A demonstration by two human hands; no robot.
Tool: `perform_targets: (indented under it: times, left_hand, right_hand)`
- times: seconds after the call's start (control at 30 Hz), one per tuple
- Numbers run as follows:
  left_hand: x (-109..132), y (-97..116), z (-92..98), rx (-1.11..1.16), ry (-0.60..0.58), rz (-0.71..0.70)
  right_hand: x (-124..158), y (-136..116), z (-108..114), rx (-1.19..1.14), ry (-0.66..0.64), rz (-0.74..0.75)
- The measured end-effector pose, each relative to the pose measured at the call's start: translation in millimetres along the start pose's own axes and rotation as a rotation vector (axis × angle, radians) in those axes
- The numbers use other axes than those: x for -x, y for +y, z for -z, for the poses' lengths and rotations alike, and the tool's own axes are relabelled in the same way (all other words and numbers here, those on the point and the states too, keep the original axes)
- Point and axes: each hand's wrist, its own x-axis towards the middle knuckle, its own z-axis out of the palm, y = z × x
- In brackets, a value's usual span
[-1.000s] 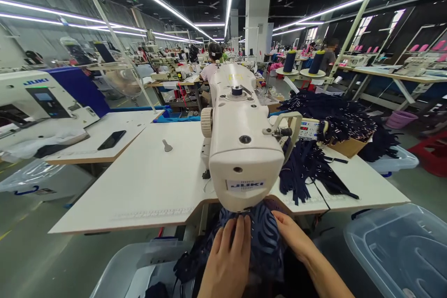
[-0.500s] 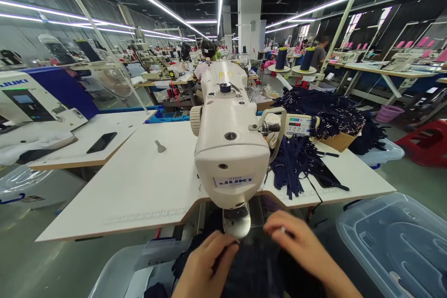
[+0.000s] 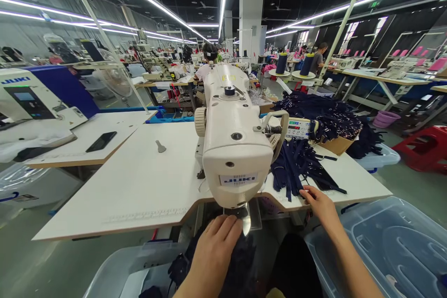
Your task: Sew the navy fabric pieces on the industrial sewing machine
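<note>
Just below the head of the white sewing machine (image 3: 237, 153), my left hand (image 3: 218, 244) has its fingers curled together at the shiny metal sewing bed (image 3: 247, 223). Dark navy fabric (image 3: 240, 265) hangs beneath this hand. The fingertips are partly hidden, but they appear closed on the fabric. At the right front edge of the table, my right hand (image 3: 317, 202) pinches the end of a navy strap (image 3: 296, 181). That strap belongs to a loose pile of navy straps (image 3: 288, 163) lying right of the machine.
A larger heap of navy straps (image 3: 321, 111) rises from a cardboard box behind. On the white table (image 3: 139, 181) lies a small grey metal piece (image 3: 160, 146). Clear plastic bins (image 3: 387, 237) flank my legs. A phone (image 3: 101, 141) rests on the neighbouring table.
My right hand has moved from beside the sewing bed up and right to the strap pile, taking hold of a strap. My left hand has shifted slightly up, closer under the machine head.
</note>
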Motion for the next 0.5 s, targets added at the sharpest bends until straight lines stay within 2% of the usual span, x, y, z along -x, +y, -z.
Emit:
perform_targets:
  times: [0.07, 0.13, 0.27, 0.4, 0.43, 0.5]
  left_hand:
    - [3.0, 3.6, -0.6, -0.003, -0.017, -0.001]
    - [5.4, 9.0, -2.2, -0.038, 0.040, 0.035]
    - [8.6, 19.8, -5.3, -0.022, 0.091, 0.090]
    - [7.1, 23.3, 0.7, 0.059, 0.055, 0.097]
    - [6.2, 22.8, 3.3, 0.076, 0.051, 0.099]
    - [4.7, 20.8, 8.5, 0.108, 0.026, 0.102]
  right_hand:
    - [5.8, -4.1, 4.8, -0.093, -0.038, -0.054]
    - [16.0, -9.9, 1.0, -0.220, -0.099, -0.100]
    - [51.8, -29.8, -28.9, -0.512, -0.251, -0.185]
    - [87.2, -60.5, -58.7, -0.995, -0.523, -0.428]
    - [92.5, -69.0, -63.0, -1.070, -0.583, -0.466]
    - [98.1, -85.1, -68.0, -1.087, -0.656, -0.438]
